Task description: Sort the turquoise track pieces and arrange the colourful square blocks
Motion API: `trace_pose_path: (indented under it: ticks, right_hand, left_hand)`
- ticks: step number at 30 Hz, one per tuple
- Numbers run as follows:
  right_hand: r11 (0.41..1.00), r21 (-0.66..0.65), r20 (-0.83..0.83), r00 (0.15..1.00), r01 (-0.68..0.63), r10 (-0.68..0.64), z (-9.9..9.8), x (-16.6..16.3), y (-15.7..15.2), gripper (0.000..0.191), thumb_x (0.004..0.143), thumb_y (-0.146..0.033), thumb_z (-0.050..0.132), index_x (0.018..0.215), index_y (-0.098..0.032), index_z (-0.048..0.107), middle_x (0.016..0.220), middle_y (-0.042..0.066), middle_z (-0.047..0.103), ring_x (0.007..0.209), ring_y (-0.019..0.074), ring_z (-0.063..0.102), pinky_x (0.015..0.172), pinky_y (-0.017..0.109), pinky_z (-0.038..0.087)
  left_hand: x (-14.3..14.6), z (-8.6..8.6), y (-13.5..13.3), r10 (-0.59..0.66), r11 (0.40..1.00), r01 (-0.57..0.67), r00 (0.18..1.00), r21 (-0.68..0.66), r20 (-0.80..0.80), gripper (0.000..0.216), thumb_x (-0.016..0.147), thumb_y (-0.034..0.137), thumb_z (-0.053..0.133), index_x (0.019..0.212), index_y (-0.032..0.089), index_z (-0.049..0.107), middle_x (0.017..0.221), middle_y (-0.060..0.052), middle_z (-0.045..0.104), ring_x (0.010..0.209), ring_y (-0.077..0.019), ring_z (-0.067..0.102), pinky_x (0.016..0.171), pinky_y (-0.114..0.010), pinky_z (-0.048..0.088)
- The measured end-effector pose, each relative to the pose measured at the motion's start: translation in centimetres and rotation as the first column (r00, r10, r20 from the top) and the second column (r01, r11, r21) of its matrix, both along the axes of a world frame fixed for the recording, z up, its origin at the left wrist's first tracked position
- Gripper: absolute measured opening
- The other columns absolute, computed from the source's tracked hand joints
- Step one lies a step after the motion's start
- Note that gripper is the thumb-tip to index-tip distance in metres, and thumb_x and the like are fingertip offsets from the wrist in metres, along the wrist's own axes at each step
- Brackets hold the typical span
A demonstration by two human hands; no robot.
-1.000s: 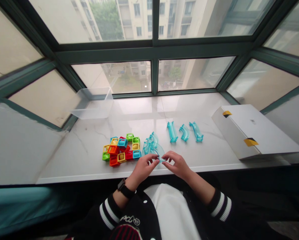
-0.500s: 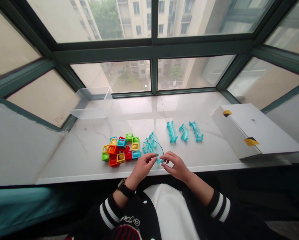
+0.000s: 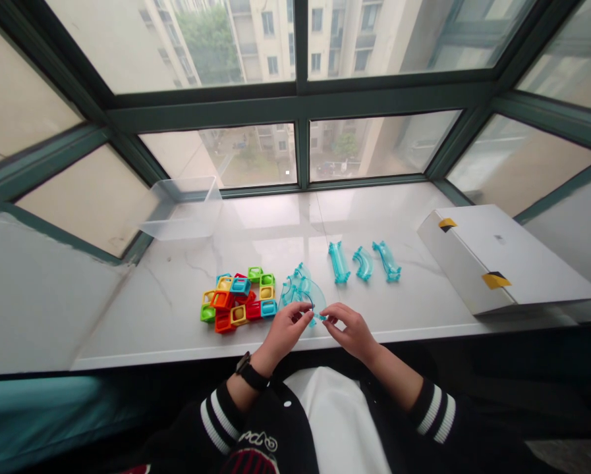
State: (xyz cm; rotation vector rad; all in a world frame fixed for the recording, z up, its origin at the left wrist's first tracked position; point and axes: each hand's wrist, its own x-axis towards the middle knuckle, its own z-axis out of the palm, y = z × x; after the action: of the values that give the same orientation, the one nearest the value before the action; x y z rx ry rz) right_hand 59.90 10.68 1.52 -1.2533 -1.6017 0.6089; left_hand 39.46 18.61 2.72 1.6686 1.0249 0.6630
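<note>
Both my hands meet over the near edge of a white marble sill. My left hand (image 3: 286,329) and my right hand (image 3: 350,328) each pinch one clear teal curved track piece (image 3: 315,309) between the fingertips, holding it just above the sill. It hangs over a small heap of similar teal track pieces (image 3: 295,284). A pile of several coloured square blocks (image 3: 236,298), orange, yellow, green, blue and red, lies just left of my left hand.
Three separate teal track pieces (image 3: 363,261) lie in a row beyond my right hand. A white cardboard box (image 3: 503,258) rests at the right end of the sill. A clear plastic tub (image 3: 184,207) stands at the back left by the window.
My hands have stayed together on the teal piece, turning it slightly. The view shifted a little; nothing else on the sill moved.
</note>
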Motion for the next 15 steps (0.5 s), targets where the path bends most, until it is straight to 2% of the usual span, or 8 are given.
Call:
trace_pose_path:
  ticks: [6,11,15]
  right_hand:
    - [0.995,0.055,-0.042,0.995,0.087,-0.085,-0.2,0.5,0.1,0.016,0.099,-0.022,0.063,0.110,-0.026,0.073,0.101,0.006,0.070,0.079,0.0176,0.069,0.075,0.033,0.062]
    - [0.988,0.049,-0.061,0.988,0.146,-0.143,-0.2,1.5,0.0,0.015,0.099,-0.021,0.063,0.107,-0.026,0.074,0.099,0.006,0.070,0.078,0.0171,0.067,0.074,0.032,0.060]
    - [0.985,0.034,-0.065,0.984,0.167,-0.164,-0.4,2.2,-0.3,0.014,0.099,-0.020,0.063,0.105,-0.025,0.074,0.099,0.005,0.069,0.076,0.0167,0.066,0.073,0.032,0.058]
  left_hand:
    - [1.9,1.2,0.8,-0.021,0.999,0.021,1.000,0.032,0.014,0.038,0.095,0.052,0.066,0.111,0.021,0.078,0.102,-0.007,0.077,0.082,-0.0190,0.068,0.076,-0.032,0.057]
    - [3.6,1.7,1.4,-0.050,0.997,0.048,0.999,0.060,0.019,0.034,0.094,0.051,0.067,0.109,0.022,0.078,0.100,-0.006,0.077,0.078,-0.0177,0.066,0.077,-0.032,0.056]
    - [4.1,1.7,1.7,-0.052,0.999,0.052,0.997,0.002,0.059,0.038,0.095,0.053,0.066,0.114,0.022,0.076,0.105,-0.008,0.077,0.084,-0.0186,0.068,0.077,-0.032,0.058]
